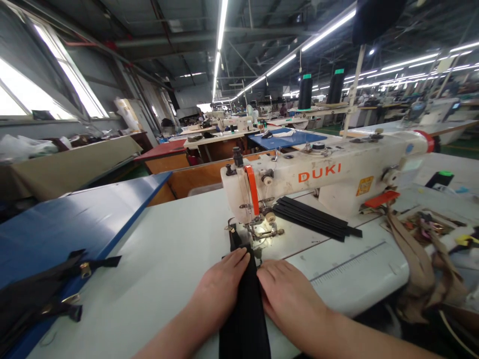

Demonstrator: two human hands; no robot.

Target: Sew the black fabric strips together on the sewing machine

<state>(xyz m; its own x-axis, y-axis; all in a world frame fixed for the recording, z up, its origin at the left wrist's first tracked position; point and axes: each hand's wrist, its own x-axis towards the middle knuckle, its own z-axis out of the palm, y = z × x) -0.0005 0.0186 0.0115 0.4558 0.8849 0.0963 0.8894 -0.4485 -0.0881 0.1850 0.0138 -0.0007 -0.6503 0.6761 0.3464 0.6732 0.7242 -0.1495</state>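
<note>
Black strap [245,304] runs straight from the near edge of the table [160,264] up to the sewing machine [329,174]. Its far end is tucked under the presser foot [258,232], where a small lamp lights the plate.

The person's left hand [220,286] lies palm down along the strap's left edge, fingers straight and close together, gripping nothing and only pressing flat. The right hand [290,294] lies the same way along the right edge, fingers stretched out flat. The two hands sit just beside each other with the dark middle of the strap showing between them, close to the table's front edge and just short of the foot.

The machine is cream with orange lettering and stands across the middle of the table. Under its arm a bundle of black strips [314,214] lies on the surface, slanting toward the right. A printed ruler [348,262] is marked on the table to the right of the right hand. Tan webbing [419,259] hangs over the table's right edge.

A blue board [56,224] adjoins the left edge, and black straps with metal buckles [37,294] are heaped at its near corner. Two black thread cones [305,92] stand on a rack behind the machine.
</note>
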